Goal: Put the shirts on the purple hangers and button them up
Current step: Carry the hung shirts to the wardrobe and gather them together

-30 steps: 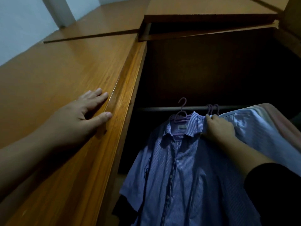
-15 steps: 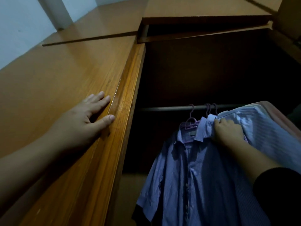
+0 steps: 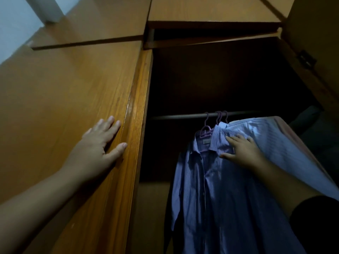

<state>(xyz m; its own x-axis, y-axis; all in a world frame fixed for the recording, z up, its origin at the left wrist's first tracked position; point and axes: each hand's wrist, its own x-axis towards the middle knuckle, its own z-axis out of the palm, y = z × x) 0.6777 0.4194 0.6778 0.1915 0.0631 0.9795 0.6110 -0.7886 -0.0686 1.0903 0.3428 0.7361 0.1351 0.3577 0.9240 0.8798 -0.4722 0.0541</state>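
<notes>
My left hand (image 3: pixel 97 149) lies flat on the door (image 3: pixel 64 110); my right hand (image 3: pixel 240 151) presses open-fingered on the shirt (image 3: pixel 216 198) under the rail (image 3: pixel 179 116)

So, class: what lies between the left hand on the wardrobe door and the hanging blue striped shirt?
Only the door's edge and the dark open wardrobe interior; head view shows it.

Dark open gap left of shirts (image 3: pixel 220 189); wardrobe door (image 3: pixel 73 107) alongside

A metal wardrobe rail (image 3: pixel 183 116) carries purple hangers (image 3: pixel 206 128) holding striped shirts (image 3: pixel 220 198).
</notes>
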